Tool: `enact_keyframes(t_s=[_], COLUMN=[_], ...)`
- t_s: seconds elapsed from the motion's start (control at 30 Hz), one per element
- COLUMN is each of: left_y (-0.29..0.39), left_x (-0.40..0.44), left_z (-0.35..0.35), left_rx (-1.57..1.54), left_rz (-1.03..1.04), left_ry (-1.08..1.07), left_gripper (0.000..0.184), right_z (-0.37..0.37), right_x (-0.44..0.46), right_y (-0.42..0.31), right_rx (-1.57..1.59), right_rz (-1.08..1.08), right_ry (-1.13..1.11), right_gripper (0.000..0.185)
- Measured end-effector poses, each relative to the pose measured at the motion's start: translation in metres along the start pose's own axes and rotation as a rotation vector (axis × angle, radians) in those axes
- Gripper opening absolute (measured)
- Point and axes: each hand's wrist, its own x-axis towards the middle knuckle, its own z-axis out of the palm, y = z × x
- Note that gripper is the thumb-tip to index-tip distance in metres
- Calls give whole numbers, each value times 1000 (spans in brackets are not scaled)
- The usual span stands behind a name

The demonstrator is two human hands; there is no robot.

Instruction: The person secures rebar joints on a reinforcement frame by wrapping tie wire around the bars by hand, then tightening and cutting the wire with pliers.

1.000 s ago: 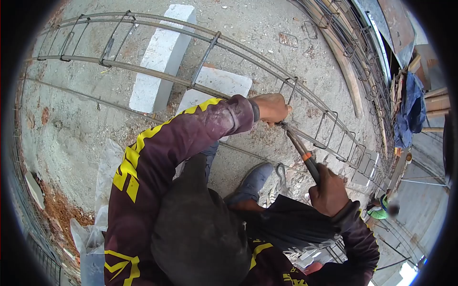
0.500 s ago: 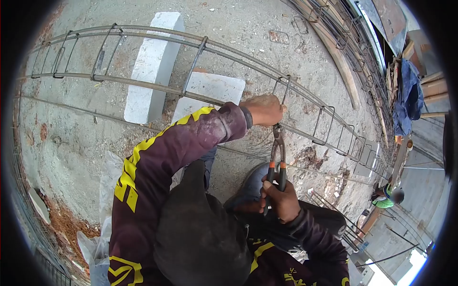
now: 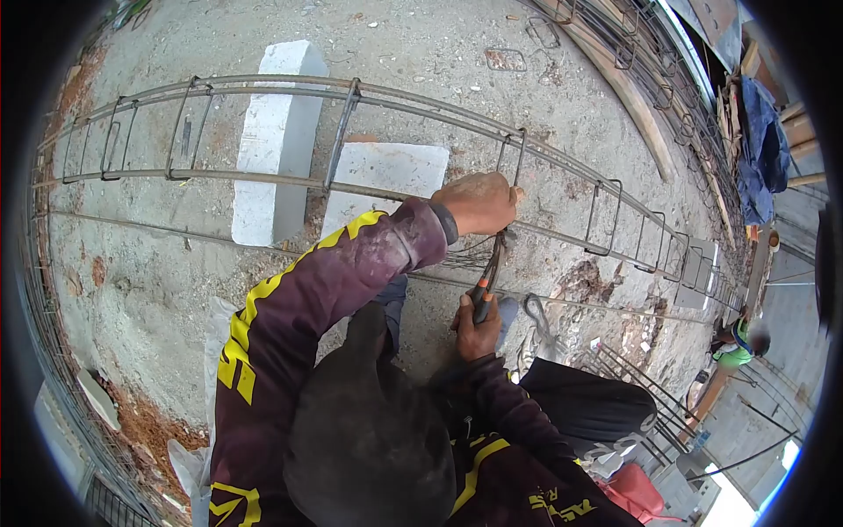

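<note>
A long rebar cage (image 3: 553, 234) of several bars and square stirrups (image 3: 341, 136) stretches across the head view. My left hand (image 3: 477, 202) is closed at the cage's lower bar, beside a stirrup; its fingertips are partly hidden, and whether they grip the bar, the stirrup or a tie wire I cannot tell. Just below it, my right hand (image 3: 477, 334) grips a pair of pincers (image 3: 486, 290) with black and orange handles. Their jaws reach the lower bar close to my left hand, and the handles look nearly together.
A tall white block (image 3: 277, 132) and a flatter white block (image 3: 386, 167) lie under the cage. More rebar and a timber plank (image 3: 628, 114) run along the upper right, near a blue tarp (image 3: 762, 145). Another person (image 3: 736, 347) in green is at far right.
The pincers have swung from nearly upright to tilted, and their handles have come together. My right hand has moved left and up. My left hand stays at the bar.
</note>
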Motion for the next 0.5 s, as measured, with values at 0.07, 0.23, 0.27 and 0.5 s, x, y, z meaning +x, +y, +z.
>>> enact_keyframes(t_s=[0.07,0.23,0.27,0.5], left_y=[-2,-2,-3,-4], left_x=[3,2,4,1], left_z=[5,5,5,2], left_rx=[4,40,12,-77], left_rz=[8,26,6,-8], left_ry=[6,48,22,-64], left_gripper=[60,62,62,64], right_z=[0,0,-6,-75], right_x=[2,5,2,-31], right_y=[10,11,6,-115], right_rx=[-37,-36,33,1037], right_rz=[-44,-57,35,804], right_ry=[18,28,-34,-642], right_gripper=[11,14,15,28])
